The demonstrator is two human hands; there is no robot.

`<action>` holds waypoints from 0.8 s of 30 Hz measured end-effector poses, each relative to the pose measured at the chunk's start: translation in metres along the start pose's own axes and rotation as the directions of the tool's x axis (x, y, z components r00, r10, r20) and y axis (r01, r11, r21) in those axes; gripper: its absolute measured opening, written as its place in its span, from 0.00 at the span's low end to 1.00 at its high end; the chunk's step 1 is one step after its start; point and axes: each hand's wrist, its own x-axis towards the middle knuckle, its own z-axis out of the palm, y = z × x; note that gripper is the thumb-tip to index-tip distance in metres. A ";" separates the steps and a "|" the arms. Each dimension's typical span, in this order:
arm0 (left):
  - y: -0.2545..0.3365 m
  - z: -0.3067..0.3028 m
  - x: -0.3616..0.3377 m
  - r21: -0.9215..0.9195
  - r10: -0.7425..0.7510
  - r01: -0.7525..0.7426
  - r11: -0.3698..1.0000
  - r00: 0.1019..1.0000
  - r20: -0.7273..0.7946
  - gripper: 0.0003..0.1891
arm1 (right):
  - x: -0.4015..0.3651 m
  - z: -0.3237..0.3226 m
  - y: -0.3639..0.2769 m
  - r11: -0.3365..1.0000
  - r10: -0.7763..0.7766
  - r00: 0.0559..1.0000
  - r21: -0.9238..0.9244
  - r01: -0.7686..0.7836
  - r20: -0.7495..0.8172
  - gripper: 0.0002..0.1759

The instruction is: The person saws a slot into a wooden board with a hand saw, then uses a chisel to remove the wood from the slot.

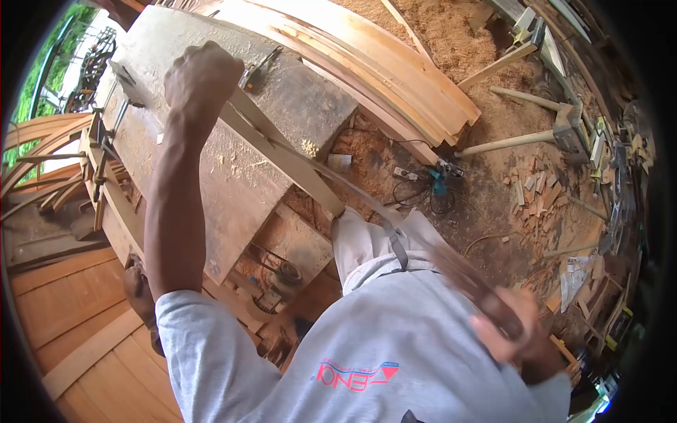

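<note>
My left hand (pixel 204 74) is a closed fist at the upper end of a narrow wooden board (pixel 285 158), over the workbench (pixel 243 190). The board slants down to the right, its lower end close to my light trousers. My right hand (pixel 504 324), blurred by motion, is wrapped round the brown handle of a long thin tool (pixel 363 197) beside my torso. The tool's narrow blade stretches up and left to the board and lies along or across it; its exact type and the contact are unclear.
Long curved planks (pixel 395 74) lie beyond the bench. A metal clamp (pixel 262 67) sits near my left hand. Wood offcuts (pixel 537 192), a teal power tool (pixel 438 185) with its cord and sawdust cover the floor at right. Wooden panels (pixel 77 296) stand at lower left.
</note>
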 end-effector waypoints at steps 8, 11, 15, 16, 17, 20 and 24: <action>-0.018 0.012 0.003 -0.048 -0.016 0.014 0.999 0.999 -0.048 0.20 | 0.229 0.146 0.031 0.836 0.079 0.983 0.548 0.024 -0.164 0.10; -0.016 0.008 -0.004 -0.040 0.001 -0.004 0.999 0.998 -0.057 0.17 | 0.184 0.136 0.047 0.875 -0.003 0.963 0.466 0.133 -0.270 0.11; -0.026 0.009 0.000 -0.044 -0.018 0.018 0.999 1.000 0.006 0.16 | 0.075 0.090 0.036 0.924 0.038 0.986 0.382 0.027 -0.161 0.08; -0.029 0.008 0.004 -0.059 -0.031 0.030 0.998 0.999 -0.007 0.16 | 0.052 0.078 0.040 0.958 -0.021 0.990 0.279 0.059 -0.140 0.08; -0.030 0.007 0.005 -0.064 -0.007 0.005 0.998 1.000 -0.030 0.16 | 0.032 0.065 0.037 0.950 -0.005 0.992 0.309 0.044 -0.125 0.08; -0.031 -0.002 -0.004 -0.073 0.016 -0.017 0.997 1.000 -0.022 0.15 | 0.008 0.046 0.029 0.906 0.100 0.989 0.422 -0.046 -0.108 0.11; -0.048 -0.010 -0.003 -0.057 0.018 -0.023 0.998 0.997 -0.076 0.15 | 0.007 0.048 0.033 0.955 -0.062 0.997 0.289 0.073 -0.049 0.15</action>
